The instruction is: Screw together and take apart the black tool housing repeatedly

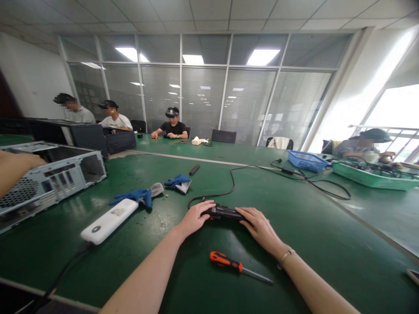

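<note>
A long black device [225, 213] with a small red-orange part on its lower left side lies across the green table in front of me. My left hand [195, 216] is closed around its left end, fingers on top. At the other end, my right hand [258, 224] grips it with fingers bent over the top. What exactly the device is I cannot make out. From near its left end a black cable [233, 185] runs over the table to the right. Nearer to me rests an orange-and-black screwdriver [225, 260], its shaft pointing right.
On the left are a white power bank [109, 221] with a cable, blue-grey gloves [134, 197] and a metal computer case [59, 179] touched by another person's arm [19, 165]. A blue basket [307, 161] and a green basket [373, 174] stand right. Several people sit around the table.
</note>
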`<action>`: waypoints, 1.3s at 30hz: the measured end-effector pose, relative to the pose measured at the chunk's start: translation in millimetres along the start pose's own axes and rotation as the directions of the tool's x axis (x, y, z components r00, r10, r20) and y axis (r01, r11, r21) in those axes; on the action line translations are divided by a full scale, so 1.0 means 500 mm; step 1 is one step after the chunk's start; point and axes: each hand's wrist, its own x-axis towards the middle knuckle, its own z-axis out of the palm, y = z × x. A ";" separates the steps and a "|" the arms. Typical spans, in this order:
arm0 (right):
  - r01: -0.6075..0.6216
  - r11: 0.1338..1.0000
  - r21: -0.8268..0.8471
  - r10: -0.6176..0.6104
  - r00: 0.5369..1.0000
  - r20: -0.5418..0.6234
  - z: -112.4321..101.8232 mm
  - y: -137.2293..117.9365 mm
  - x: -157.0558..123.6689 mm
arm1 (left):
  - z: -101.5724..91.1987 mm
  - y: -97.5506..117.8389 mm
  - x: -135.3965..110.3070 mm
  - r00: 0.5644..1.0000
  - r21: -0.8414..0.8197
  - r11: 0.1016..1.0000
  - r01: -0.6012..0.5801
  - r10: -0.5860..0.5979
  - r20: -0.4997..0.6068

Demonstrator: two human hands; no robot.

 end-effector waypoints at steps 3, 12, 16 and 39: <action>0.009 1.000 -0.007 -0.009 1.000 -0.012 0.005 -0.001 0.002 | 0.002 -0.006 0.000 1.000 0.024 1.000 0.017 -0.017 0.000; -0.040 0.999 0.031 0.040 0.999 0.021 0.006 0.006 0.006 | 0.005 -0.011 0.001 0.999 0.136 0.990 0.034 -0.037 0.018; -0.081 0.992 0.094 0.077 0.996 0.048 0.001 0.014 0.008 | 0.003 -0.014 0.004 0.997 0.137 0.988 0.067 -0.072 0.030; -0.155 0.969 0.194 0.097 0.956 0.277 -0.057 0.036 0.007 | -0.002 0.014 -0.013 0.983 0.233 0.966 -0.112 0.073 0.170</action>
